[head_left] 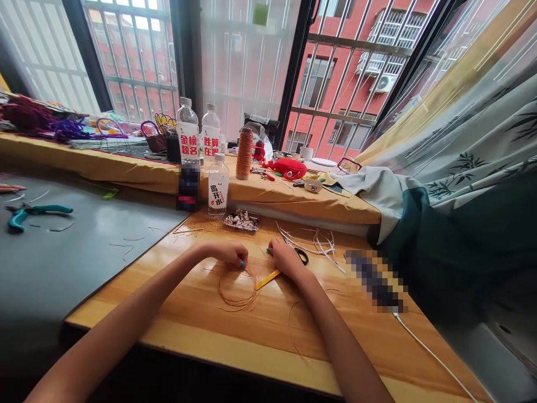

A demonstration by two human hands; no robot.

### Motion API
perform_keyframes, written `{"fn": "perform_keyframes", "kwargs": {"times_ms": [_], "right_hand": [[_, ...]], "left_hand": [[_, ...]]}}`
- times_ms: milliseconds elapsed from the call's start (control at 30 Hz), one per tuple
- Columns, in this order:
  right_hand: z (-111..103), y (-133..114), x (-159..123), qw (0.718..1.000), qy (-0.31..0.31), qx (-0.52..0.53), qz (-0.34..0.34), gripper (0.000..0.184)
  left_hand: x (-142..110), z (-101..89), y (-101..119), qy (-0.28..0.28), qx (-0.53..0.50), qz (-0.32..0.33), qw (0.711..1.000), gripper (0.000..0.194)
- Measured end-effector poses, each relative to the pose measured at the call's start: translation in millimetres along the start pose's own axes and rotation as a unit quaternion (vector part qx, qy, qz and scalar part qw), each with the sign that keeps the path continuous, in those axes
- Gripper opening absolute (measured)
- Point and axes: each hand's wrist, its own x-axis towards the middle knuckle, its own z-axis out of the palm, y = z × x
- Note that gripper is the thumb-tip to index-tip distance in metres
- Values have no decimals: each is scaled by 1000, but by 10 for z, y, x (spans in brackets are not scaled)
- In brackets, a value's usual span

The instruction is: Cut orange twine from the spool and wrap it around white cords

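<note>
My left hand [230, 253] is closed in a pinch at the far side of a loose coil of thin copper-coloured cord [237, 305], which lies in a ring on the wooden table. To its right, my right hand [282, 256] has its fingers pressed together just above the tabletop. Whatever sits between those fingertips is too small to make out. A narrow yellow strip [267, 279] reaches from beside the coil to under my right wrist. Partly hidden behind that hand are scissors with a black handle [302, 256].
A clear tray of small pieces [241, 220] stands beyond my hands, beside a water bottle [218, 187]. White cords [312, 244] lie at right, near a blurred-out object [375, 282] with a white cable. Teal pliers [39, 211] rest far left. The sill holds a spool [244, 154].
</note>
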Motion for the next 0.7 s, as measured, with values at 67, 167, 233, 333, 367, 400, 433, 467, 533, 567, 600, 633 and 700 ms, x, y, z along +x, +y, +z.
{"fn": "perform_keyframes", "kwargs": {"times_ms": [67,167,233,333,367,400,433,467,533,567,600,633,700], "right_hand": [[6,28,-9,1000,-3,28,1,12],[6,50,-23,999,4,47,0,13],[-3,43,-34,999,8,47,-5,13],[-28,-3,-59,1000,10,24,-15,15],[-38,-24,-68,1000,9,10,-18,15],[-49,-45,-78,1000,6,-5,-18,16],[-59,-65,-86,1000,3,-19,-18,17],[-68,-83,-93,999,1,-33,-19,18],[-80,-111,-102,998,4,-56,-26,19],[-83,-121,-104,997,12,-66,-33,18],[-83,-129,-105,996,23,-75,-40,18],[-80,-135,-105,995,35,-82,-47,18],[-69,-146,-102,993,54,-91,-51,20]], "left_hand": [[-58,-33,-42,-20,-1,-15,1000,23],[-169,-51,-137,-38,-17,-38,998,23],[-259,-28,-206,-36,-35,-37,998,24],[-403,30,-267,-34,-56,-29,997,25],[-448,40,-268,-32,-60,-24,997,24],[-491,39,-258,-27,-65,-14,997,21],[-529,24,-238,-18,-75,1,997,19],[-565,-8,-207,-3,-87,19,996,16],[-631,-121,-124,38,-112,54,992,14],[-664,-199,-75,63,-117,64,989,14],[-698,-285,-23,87,-119,69,987,15],[-734,-376,28,105,-118,71,985,16],[-802,-551,119,114,-122,48,985,22]]}}
